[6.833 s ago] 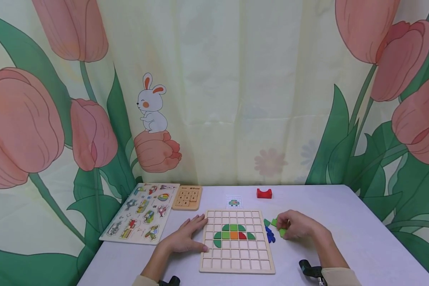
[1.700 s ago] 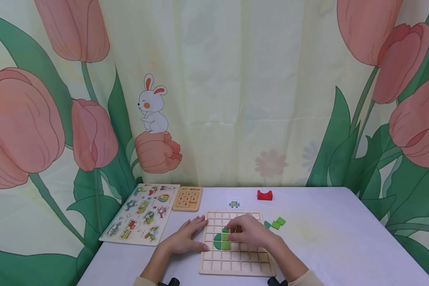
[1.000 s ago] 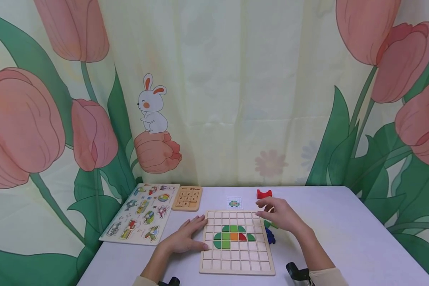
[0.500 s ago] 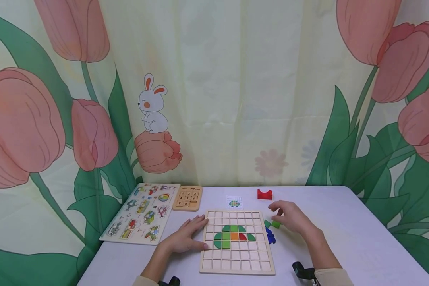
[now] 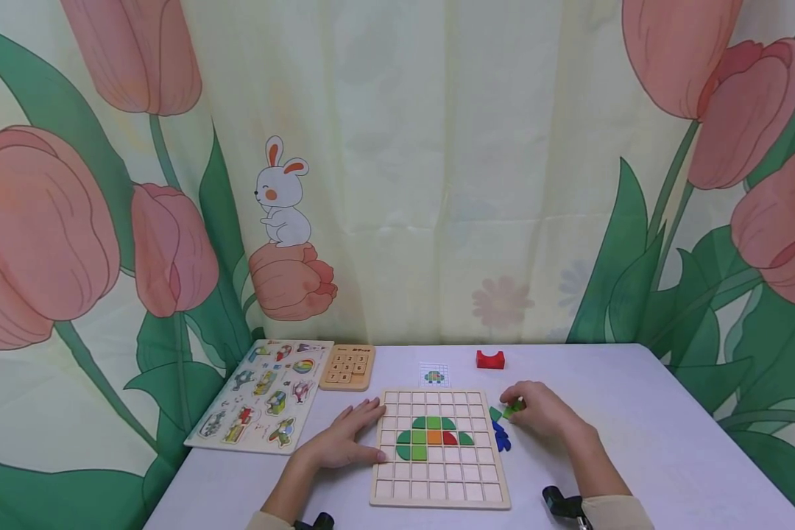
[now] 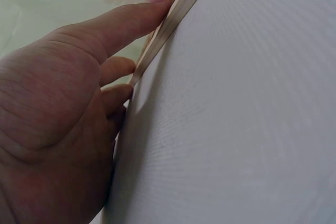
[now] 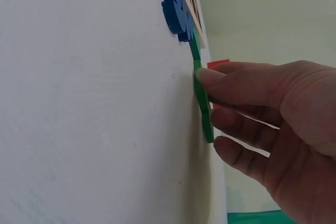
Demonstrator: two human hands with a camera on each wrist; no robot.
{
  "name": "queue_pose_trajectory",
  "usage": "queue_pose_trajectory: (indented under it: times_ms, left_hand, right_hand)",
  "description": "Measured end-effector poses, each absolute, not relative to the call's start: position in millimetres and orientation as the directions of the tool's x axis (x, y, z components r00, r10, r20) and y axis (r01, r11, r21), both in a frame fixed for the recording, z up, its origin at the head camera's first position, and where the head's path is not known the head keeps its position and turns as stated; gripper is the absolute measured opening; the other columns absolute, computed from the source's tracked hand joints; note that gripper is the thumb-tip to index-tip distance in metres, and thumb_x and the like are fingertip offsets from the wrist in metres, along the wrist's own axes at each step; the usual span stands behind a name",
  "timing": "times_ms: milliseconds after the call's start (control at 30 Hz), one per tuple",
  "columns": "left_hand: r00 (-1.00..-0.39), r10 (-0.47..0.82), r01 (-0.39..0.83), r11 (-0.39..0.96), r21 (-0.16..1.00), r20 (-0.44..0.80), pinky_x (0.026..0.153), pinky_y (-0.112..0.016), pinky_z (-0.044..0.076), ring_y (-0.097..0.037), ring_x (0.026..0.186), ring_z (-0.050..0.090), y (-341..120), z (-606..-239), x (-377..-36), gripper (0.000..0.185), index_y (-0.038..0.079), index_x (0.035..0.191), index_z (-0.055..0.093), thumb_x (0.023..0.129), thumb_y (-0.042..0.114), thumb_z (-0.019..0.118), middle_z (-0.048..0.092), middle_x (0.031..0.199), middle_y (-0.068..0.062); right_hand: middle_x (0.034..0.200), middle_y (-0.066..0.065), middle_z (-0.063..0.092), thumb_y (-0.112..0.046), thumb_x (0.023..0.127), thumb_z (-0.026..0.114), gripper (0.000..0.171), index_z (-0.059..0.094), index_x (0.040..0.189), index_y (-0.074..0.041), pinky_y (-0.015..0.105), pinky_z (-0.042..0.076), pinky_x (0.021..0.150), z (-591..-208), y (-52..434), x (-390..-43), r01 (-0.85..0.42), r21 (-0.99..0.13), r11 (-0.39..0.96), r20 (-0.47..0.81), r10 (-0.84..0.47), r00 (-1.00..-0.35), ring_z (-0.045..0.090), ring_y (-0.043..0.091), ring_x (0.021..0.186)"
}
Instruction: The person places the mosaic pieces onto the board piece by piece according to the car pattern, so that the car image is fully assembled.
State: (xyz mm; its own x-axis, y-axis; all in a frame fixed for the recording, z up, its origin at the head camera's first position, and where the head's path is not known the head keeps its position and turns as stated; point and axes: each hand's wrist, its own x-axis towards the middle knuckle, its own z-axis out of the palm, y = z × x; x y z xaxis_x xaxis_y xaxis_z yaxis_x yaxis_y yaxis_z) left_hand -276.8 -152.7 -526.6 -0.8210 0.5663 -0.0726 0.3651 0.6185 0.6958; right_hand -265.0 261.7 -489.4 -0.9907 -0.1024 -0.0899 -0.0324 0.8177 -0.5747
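Left hand [image 5: 340,442] flat on table [image 5: 636,442], fingers relaxed, touching grid board [image 5: 437,486] edge. Right hand [image 5: 543,414] pinches green tile [image 5: 513,407] on the table, just right of the board. Blue pieces [image 5: 500,438] just nearer than that grip; red block [image 5: 489,359] beyond it.

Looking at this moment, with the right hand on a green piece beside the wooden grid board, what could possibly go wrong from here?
1. The right hand pinches the light green piece only at its thin edge, so it might slip from the fingertips.
2. The blue pieces and a dark green piece lie close by; the hand could knock them.
3. The left hand only rests against the grid board, so a push may shift it and unsettle the placed pieces.
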Motion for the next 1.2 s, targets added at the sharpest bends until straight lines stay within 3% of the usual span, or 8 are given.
queue_pose_trajectory:
  times_ms: [500, 800, 1200]
  left_hand:
    - [-0.822, 0.564, 0.364, 0.623, 0.693, -0.075, 0.132, -0.061, 0.001, -0.033, 0.163, 0.013, -153.1, -527.2, -277.1, 0.094, 0.017, 0.161, 0.041, 0.084, 0.053, 0.08, 0.024, 0.174, -0.006]
    - [-0.824, 0.561, 0.361, 0.625, 0.692, -0.077, 0.132, -0.06, 0.001, -0.032, 0.163, 0.013, -152.8, -527.5, -277.3, 0.093, 0.017, 0.161, 0.041, 0.084, 0.054, 0.08, 0.024, 0.174, -0.005]
    - [-0.825, 0.559, 0.355, 0.626, 0.694, -0.082, 0.132, -0.06, 0.001, -0.032, 0.163, 0.013, -152.9, -527.0, -277.3, 0.094, 0.018, 0.161, 0.041, 0.084, 0.054, 0.08, 0.023, 0.174, -0.005]
  right_hand:
    - [0.097, 0.001, 0.069, -0.001, 0.087, 0.08, 0.024, 0.077, 0.11, -0.006, 0.045, 0.06, 0.093, -490.8, 258.3, -267.1, -0.077, -0.514, 0.854, -0.09, -0.143, -0.986, 0.059, 0.018, 0.09]
    - [0.085, 0.0, 0.062, 0.0, 0.085, 0.081, 0.021, 0.072, 0.096, -0.015, 0.034, 0.055, 0.081, -490.1, 255.6, -265.0, -0.061, -0.531, 0.845, -0.097, -0.132, -0.987, 0.056, 0.017, 0.085]
    - [0.091, 0.001, 0.065, 0.0, 0.088, 0.077, 0.021, 0.079, 0.1, -0.017, 0.032, 0.055, 0.077, -483.3, 260.8, -261.3, -0.027, -0.611, 0.791, -0.102, -0.112, -0.988, 0.057, 0.02, 0.091]
